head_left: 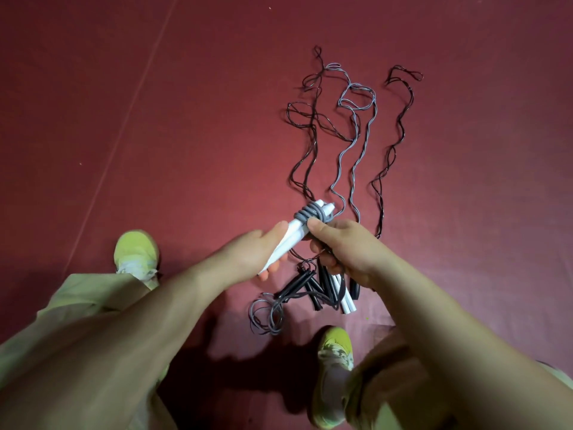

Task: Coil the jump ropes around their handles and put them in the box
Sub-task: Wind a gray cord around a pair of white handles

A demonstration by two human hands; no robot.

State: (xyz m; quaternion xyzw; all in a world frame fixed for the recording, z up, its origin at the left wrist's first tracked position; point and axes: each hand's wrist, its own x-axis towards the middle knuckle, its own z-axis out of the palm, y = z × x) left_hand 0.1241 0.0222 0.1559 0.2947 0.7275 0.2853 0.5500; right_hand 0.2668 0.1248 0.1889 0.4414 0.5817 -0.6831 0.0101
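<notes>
Smooth white plastic handles (291, 235), glossy black ropes (391, 150), matt red floor (155, 119).

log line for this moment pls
step: coiling | left hand: holds white handles | right hand: winding grey rope | box: unseen

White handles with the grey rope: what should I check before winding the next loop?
1. Left hand grips the white handles: ok.
2. Right hand holds the grey rope: ok.
3. First loops sit snug near the handle tips: ok.
4. Loose grey rope free of the black ropes on the floor: not ok, they cross.
5. Box within reach: cannot tell, none in view.
</notes>
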